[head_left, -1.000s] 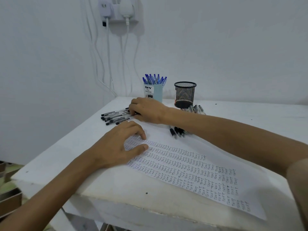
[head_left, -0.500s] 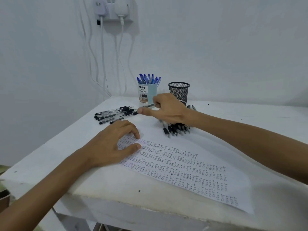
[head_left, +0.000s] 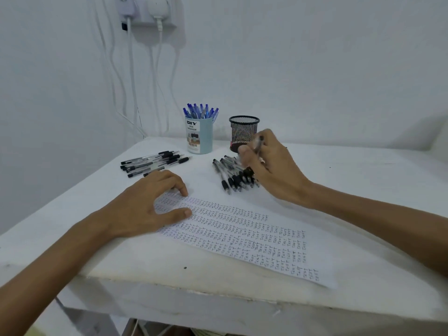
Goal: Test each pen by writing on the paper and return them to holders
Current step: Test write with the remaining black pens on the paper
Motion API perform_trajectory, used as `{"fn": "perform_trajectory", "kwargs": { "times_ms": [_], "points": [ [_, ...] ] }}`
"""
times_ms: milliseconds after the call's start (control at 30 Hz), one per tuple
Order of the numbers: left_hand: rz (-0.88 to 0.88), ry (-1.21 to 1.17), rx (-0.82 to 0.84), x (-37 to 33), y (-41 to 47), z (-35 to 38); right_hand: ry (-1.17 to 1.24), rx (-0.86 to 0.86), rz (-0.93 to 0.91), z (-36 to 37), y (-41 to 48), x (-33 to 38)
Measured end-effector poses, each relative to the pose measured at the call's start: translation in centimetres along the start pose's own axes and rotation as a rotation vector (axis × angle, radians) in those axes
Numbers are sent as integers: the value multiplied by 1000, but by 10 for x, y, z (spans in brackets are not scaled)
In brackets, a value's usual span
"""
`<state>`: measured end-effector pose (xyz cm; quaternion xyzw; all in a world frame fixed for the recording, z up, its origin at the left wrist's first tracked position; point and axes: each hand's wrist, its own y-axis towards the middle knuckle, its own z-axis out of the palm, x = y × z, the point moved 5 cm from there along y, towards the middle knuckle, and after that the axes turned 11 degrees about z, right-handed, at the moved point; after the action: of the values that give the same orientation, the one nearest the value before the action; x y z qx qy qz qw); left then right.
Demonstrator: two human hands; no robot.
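My right hand (head_left: 271, 166) grips a clear black pen (head_left: 257, 147), raised above the right-hand pile of black pens (head_left: 230, 174), in front of the black mesh holder (head_left: 243, 132). My left hand (head_left: 148, 204) rests on the left end of the paper (head_left: 242, 236), fingers bent with their tips on the sheet. The paper is covered with rows of small handwritten words. A second pile of black pens (head_left: 152, 163) lies at the left. The light blue holder (head_left: 200, 137) is full of blue pens.
The white table (head_left: 363, 180) ends in a chipped front edge close to me. A wall socket with plugs (head_left: 148, 10) hangs above, and white cables (head_left: 132, 81) run down to the table's back left corner. White walls close in behind and to the left.
My right hand took a pen from the left pile and carried it right, across to the pile by the mesh holder. My left hand stayed on the paper.
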<state>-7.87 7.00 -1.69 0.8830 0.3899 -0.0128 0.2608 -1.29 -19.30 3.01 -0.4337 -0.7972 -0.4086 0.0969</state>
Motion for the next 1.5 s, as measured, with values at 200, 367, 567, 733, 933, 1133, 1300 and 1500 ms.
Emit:
{"fn": "perform_trajectory", "kwargs": {
  "times_ms": [200, 367, 567, 733, 933, 1133, 1300, 1500],
  "points": [
    [-116, 82, 140, -10, 2, 1, 273, -162, 104, -30, -27, -10],
    [-135, 136, 123, -56, 11, 23, 561, 193, 444, -21, -50, -32],
    [-103, 70, 69, -95, 29, 50, 544, 426, 494, -18, -62, -28],
    [-92, 26, 53, -99, 34, 59, 514, 460, 463, -19, -63, -21],
    [0, -46, 78, -104, 34, 61, 410, 418, 369, -20, -66, -19],
    [26, -62, 77, -106, 35, 61, 417, 425, 359, -19, -67, -20],
    [31, -56, 68, -107, 35, 60, 428, 438, 355, -19, -68, -18],
    [37, -47, 59, -107, 35, 61, 423, 436, 354, -19, -67, -17]
  ]
}}
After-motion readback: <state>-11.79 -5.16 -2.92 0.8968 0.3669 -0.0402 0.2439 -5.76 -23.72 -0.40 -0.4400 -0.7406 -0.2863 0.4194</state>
